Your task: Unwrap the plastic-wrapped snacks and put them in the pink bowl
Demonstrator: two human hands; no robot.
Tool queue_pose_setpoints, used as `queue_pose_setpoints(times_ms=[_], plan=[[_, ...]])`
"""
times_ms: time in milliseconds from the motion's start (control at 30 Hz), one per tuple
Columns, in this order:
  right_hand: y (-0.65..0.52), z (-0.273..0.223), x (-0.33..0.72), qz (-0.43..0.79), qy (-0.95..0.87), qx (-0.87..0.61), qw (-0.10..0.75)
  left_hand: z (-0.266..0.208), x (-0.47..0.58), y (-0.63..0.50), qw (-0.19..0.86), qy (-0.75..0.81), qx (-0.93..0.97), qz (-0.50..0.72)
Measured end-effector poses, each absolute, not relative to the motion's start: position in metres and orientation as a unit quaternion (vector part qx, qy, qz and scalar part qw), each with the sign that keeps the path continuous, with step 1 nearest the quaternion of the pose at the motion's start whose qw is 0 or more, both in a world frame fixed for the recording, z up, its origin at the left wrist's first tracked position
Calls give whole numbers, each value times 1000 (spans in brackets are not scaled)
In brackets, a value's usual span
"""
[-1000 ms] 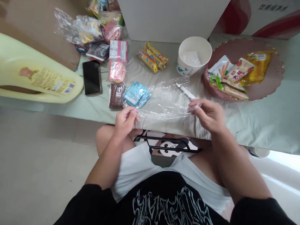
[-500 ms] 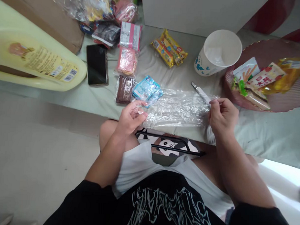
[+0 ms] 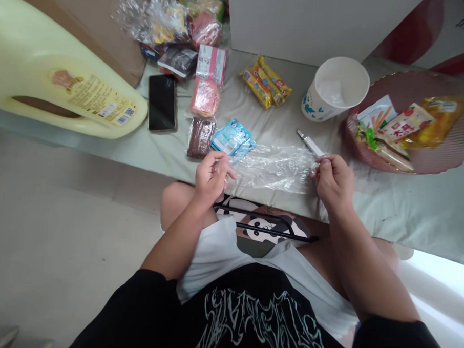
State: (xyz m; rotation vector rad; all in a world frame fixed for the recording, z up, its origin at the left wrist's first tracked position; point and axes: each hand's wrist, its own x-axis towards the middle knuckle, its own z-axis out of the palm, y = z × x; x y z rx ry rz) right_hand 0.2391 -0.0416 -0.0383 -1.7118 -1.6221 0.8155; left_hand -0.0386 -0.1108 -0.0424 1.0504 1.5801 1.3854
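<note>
A crinkled clear plastic bag (image 3: 276, 168) is stretched level between my hands at the table's front edge. My left hand (image 3: 212, 175) pinches its left end, close to the blue snack packets (image 3: 233, 137) and a brown wrapped snack (image 3: 200, 138). At the other end my right hand (image 3: 334, 181) grips the plastic between thumb and fingers. Just behind that hand lies a slim white utility knife (image 3: 309, 143), its near end partly covered by the fingers.
Yellow snack packets (image 3: 265, 82) lie behind the bag. On the right stand a paper cup (image 3: 315, 103) and a pink bowl (image 3: 448, 163) of snacks. A phone (image 3: 162, 103), a large yellow jug (image 3: 116, 94) and heaped packaged snacks (image 3: 177, 61) occupy the left; a white box (image 3: 300, 25) stands behind.
My hands have come slightly closer together, the right one moving left, and the plastic between them hangs narrower. The whole view has shifted a little.
</note>
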Motion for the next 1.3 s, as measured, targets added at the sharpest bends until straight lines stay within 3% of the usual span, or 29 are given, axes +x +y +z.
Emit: queue_pose_setpoints(times_ms=[433,767,1300], plan=[[-40,-34,240,283,-625,-673,278,-42,-42,-106,278,657,431,553],[-37,-34,239,275,-646,-675,226,-45,-42,-102,323,670,387,546],[-39,-38,236,218,-686,-675,162,-48,-49,-86,235,710,434,503]])
